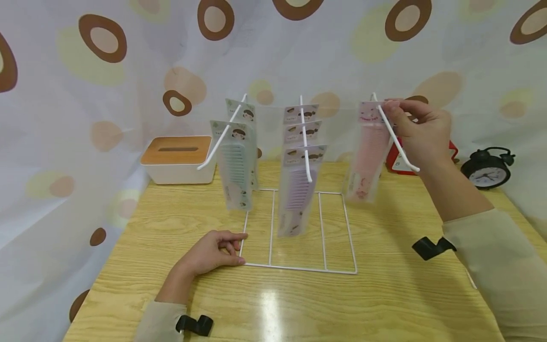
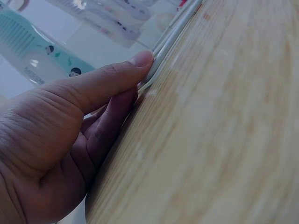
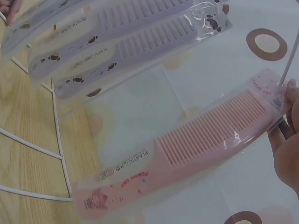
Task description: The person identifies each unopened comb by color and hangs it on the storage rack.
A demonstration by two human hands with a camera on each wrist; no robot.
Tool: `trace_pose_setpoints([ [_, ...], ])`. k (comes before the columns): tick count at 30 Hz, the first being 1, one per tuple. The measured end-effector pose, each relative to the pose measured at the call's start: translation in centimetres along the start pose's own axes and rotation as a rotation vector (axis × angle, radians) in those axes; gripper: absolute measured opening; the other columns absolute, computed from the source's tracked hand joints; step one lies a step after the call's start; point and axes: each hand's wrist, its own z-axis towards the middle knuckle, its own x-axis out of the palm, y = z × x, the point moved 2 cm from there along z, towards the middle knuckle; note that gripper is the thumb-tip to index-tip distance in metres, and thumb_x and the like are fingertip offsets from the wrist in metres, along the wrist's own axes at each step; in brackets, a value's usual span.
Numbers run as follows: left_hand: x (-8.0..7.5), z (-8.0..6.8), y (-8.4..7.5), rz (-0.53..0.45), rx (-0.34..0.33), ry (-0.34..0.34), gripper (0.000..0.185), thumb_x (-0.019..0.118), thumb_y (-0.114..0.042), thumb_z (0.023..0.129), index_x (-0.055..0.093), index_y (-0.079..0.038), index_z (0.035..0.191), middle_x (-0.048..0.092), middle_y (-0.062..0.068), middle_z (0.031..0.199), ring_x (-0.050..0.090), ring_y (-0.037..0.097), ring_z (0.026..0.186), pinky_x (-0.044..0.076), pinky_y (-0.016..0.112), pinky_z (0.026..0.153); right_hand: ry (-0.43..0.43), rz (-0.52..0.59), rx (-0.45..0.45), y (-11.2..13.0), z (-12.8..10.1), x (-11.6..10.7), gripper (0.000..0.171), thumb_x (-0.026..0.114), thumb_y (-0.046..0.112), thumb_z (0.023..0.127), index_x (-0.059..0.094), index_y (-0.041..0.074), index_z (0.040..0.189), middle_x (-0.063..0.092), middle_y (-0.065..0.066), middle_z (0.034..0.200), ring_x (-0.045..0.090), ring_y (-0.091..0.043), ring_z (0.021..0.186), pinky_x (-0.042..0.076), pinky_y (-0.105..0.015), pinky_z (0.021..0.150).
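My right hand [image 1: 425, 135] pinches the top corner of a packaged pink comb [image 1: 369, 152], which hangs on the right prong [image 1: 397, 142] of a white wire rack. In the right wrist view the pink comb [image 3: 215, 130] slants inside its clear sleeve, the prong passing through its header near my fingertips. My left hand [image 1: 213, 251] grips the front left corner of the rack's base [image 1: 299, 269]; in the left wrist view, the thumb [image 2: 112, 77] lies on the wire. Purple combs [image 1: 299, 190] hang from the middle prong, green combs [image 1: 235, 166] from the left one.
A white tissue box with a wooden lid [image 1: 177, 154] stands at the back left. Behind my right hand is a red-framed object [image 1: 401, 164], partly hidden, with a black alarm clock [image 1: 487, 168] beside it. A patterned curtain [image 1: 273, 57] backs the wooden table [image 1: 384, 304].
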Motion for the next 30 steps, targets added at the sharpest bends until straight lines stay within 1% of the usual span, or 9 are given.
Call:
trace_pose_setpoints([
  [3,-0.3,-0.3,0.2,0.001,-0.009,-0.007,0.066,0.085,-0.020,0.081,0.058,-0.006,0.140,0.064,0.010,0.100,0.066,0.014,0.078,0.056,0.026,0.077,0.058,-0.052,-0.010,-0.2,-0.1,0.1,0.027,0.079,0.020,0.084,0.079,0.007,0.108,0.071,0.005,0.101,0.072,-0.004,0.076,0.056,-0.015,0.071],
  [7,-0.4,-0.6,0.2,-0.004,0.000,-0.005,0.067,0.084,-0.019,0.081,0.058,-0.004,0.140,0.064,0.011,0.100,0.066,0.013,0.078,0.056,0.026,0.076,0.144,-0.039,-0.017,-0.4,-0.3,-0.6,0.033,0.074,0.017,0.089,0.073,0.003,0.119,0.068,0.002,0.109,0.074,-0.005,0.086,0.055,-0.017,0.078],
  [11,-0.3,-0.4,0.0,-0.009,0.012,-0.004,0.067,0.084,-0.020,0.081,0.057,-0.004,0.140,0.064,0.011,0.100,0.066,0.013,0.078,0.056,0.026,0.076,0.189,-0.039,-0.012,-0.7,-0.4,-2.3,0.036,0.070,0.014,0.092,0.069,0.001,0.125,0.067,0.000,0.112,0.074,-0.007,0.092,0.054,-0.016,0.081],
  [13,-0.2,-0.3,-0.2,-0.012,0.018,0.000,0.067,0.084,-0.019,0.081,0.057,-0.003,0.140,0.064,0.011,0.100,0.066,0.013,0.078,0.056,0.026,0.076,0.197,-0.041,-0.001,-1.2,-0.5,-3.5,0.036,0.070,0.013,0.092,0.068,0.001,0.126,0.070,0.000,0.111,0.073,-0.008,0.091,0.054,-0.016,0.081],
  [16,-0.1,-0.1,-0.2,-0.007,0.020,0.001,0.066,0.084,-0.019,0.081,0.058,-0.003,0.140,0.064,0.011,0.100,0.067,0.012,0.079,0.056,0.026,0.076,0.214,-0.132,0.033,-2.2,-0.5,-5.7,0.037,0.068,0.014,0.095,0.066,0.006,0.131,0.071,0.004,0.110,0.074,-0.005,0.089,0.055,-0.014,0.078],
  [20,0.0,-0.1,-0.3,-0.005,0.019,0.003,0.065,0.084,-0.018,0.081,0.058,-0.003,0.140,0.064,0.012,0.100,0.067,0.013,0.079,0.056,0.025,0.077,0.231,-0.208,0.091,-4.2,-0.4,-8.9,0.042,0.066,0.017,0.096,0.061,0.011,0.138,0.069,0.008,0.112,0.073,-0.004,0.086,0.056,-0.014,0.074],
  [23,0.0,-0.1,-0.3,-0.004,0.017,0.004,0.065,0.084,-0.018,0.081,0.059,-0.004,0.139,0.063,0.013,0.101,0.066,0.013,0.079,0.055,0.025,0.078,0.215,-0.304,0.131,-5.9,-0.4,-11.1,0.044,0.066,0.021,0.097,0.060,0.013,0.140,0.068,0.013,0.113,0.072,-0.001,0.085,0.056,-0.014,0.072],
  [27,0.0,-0.1,-0.3,-0.002,0.011,0.004,0.064,0.084,-0.018,0.081,0.059,-0.004,0.139,0.063,0.013,0.102,0.066,0.013,0.079,0.054,0.024,0.079,0.202,-0.548,0.156,-7.9,-0.5,-14.2,0.044,0.063,0.028,0.098,0.059,0.020,0.141,0.065,0.022,0.107,0.069,0.005,0.083,0.055,-0.012,0.068],
  [30,-0.1,-0.1,-0.3,-0.001,0.010,0.001,0.064,0.084,-0.018,0.081,0.059,-0.004,0.139,0.064,0.013,0.102,0.066,0.013,0.079,0.054,0.024,0.079,0.238,-0.639,0.148,-9.2,-0.4,-16.4,0.043,0.060,0.029,0.100,0.058,0.020,0.142,0.064,0.024,0.105,0.068,0.005,0.082,0.055,-0.014,0.067],
])
